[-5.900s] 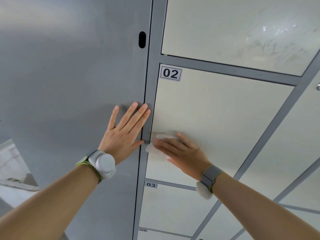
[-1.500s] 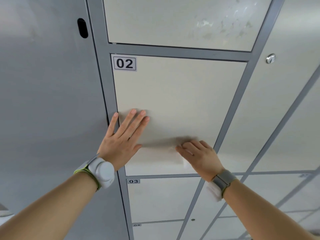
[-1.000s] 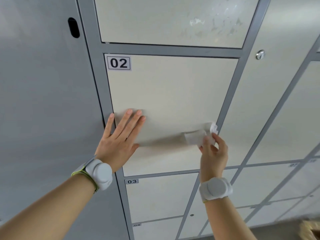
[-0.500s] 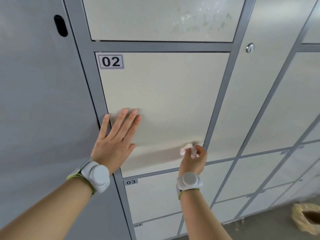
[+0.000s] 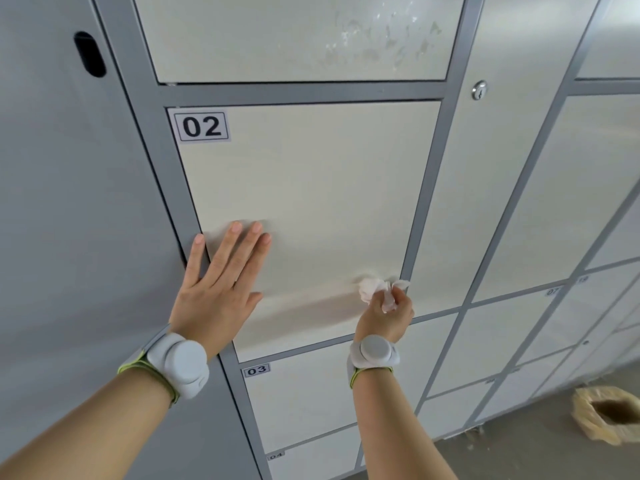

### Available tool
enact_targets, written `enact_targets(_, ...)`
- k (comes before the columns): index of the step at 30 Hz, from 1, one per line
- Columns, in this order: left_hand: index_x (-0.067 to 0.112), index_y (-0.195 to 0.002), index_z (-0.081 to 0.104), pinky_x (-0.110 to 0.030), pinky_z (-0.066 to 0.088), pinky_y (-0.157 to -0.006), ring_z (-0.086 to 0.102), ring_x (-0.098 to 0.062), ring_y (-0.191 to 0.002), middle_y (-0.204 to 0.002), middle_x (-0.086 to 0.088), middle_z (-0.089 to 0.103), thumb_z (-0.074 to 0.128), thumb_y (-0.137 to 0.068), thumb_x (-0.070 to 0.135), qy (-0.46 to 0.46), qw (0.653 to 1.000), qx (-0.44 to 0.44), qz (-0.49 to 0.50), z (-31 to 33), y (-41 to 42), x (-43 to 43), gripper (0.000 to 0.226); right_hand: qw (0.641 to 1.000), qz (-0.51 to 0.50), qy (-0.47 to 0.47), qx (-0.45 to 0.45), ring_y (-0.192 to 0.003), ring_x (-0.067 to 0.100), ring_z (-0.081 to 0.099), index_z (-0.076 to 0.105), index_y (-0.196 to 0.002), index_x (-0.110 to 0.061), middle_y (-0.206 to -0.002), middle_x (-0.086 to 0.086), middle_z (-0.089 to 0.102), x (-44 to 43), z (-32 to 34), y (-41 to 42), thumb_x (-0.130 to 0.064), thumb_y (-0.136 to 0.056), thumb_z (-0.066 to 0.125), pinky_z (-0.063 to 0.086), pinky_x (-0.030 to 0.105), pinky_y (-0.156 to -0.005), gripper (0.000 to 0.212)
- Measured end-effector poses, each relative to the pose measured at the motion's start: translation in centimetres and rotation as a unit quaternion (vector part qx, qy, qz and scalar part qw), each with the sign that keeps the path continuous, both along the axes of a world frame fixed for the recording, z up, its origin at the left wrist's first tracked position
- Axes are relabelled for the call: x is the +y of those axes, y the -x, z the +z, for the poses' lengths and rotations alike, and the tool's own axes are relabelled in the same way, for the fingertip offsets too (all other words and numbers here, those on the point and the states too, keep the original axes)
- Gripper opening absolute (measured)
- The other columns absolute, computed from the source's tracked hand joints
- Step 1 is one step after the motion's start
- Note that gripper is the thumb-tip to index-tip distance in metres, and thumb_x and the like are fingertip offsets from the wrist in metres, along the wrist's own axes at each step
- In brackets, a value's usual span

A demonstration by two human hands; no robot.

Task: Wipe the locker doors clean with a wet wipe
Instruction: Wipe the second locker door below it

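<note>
A crumpled wipe [image 5: 375,289] is pinched by the right hand [image 5: 386,315] beside the door [image 5: 311,188] edge; the left hand [image 5: 218,289] is laid flat, bare door above.

Door 02 [image 5: 311,188] sits dead centre: a cream panel in a grey frame, shut flat, with its black-on-white number label [image 5: 202,126] in the top left corner. Low on door 02, hard against its right edge, there's the wet wipe [image 5: 375,289]. It's white, scrunched into a ragged wad and pinched in the right grip [image 5: 384,317]. Whether it touches the panel is hard to call. Left of the wipe a soft greyish band crosses door 02; shadow or damp, can't tell. The door above 02 [image 5: 277,36] carries mottled, flaky smudges towards its right side. Directly below door 02, door 03 [image 5: 301,400] is cream, shut and plain.
</note>
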State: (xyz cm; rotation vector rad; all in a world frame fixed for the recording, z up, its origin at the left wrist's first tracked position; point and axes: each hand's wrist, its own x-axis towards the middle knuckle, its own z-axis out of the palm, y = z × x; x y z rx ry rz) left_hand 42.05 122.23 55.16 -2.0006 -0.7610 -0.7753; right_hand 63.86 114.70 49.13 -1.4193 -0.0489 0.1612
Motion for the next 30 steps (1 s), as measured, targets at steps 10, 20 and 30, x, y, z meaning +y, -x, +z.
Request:
enact_targets(10, 0.008, -0.160, 0.021, -0.059, 0.011, -0.123, 0.014, -0.028, -0.154, -0.168, -0.007, 0.016, 0.079, -0.081, 0.040, 0.005, 1.000, 0.000, 0.000, 0.1, -0.2, 0.0, 0.103, 0.997, 0.032, -0.037, -0.067, -0.092, 0.005, 0.054, 0.064, -0.114, -0.021, -0.111, -0.007, 0.052, 0.3, 2.1, 0.6, -0.016, -0.095, 0.066, 0.037, 0.002, -0.072, 0.020)
enact_targets(20, 0.009, -0.160, 0.020, -0.057, 0.010, -0.124, 0.010, -0.027, -0.155, -0.169, -0.007, 0.012, 0.070, -0.089, 0.044, -0.016, 1.000, 0.025, 0.004, -0.1, 0.4, 0.6, 0.094, 0.997, -0.001, 0.076, 0.034, -0.110, 0.037, 0.055, 0.062, -0.120, 0.000, -0.120, 0.020, 0.057, 0.6, -2.4, -0.2, -0.011, -0.098, 0.055, 0.042, 0.035, -0.088, 0.026)
enact_targets(30, 0.009, -0.160, 0.020, -0.057, 0.006, -0.124, 0.008, -0.027, -0.156, -0.168, -0.007, 0.014, 0.054, -0.093, 0.045, -0.023, 0.999, 0.035, -0.001, -0.3, 0.3, 1.1, 0.083, 0.999, -0.020, -0.016, -0.046, -0.092, 0.019, 0.054, 0.061, -0.102, -0.007, -0.103, 0.000, 0.050, 1.0, 0.2, 1.3, -0.002, -0.097, 0.050, 0.037, 0.014, -0.069, 0.012)
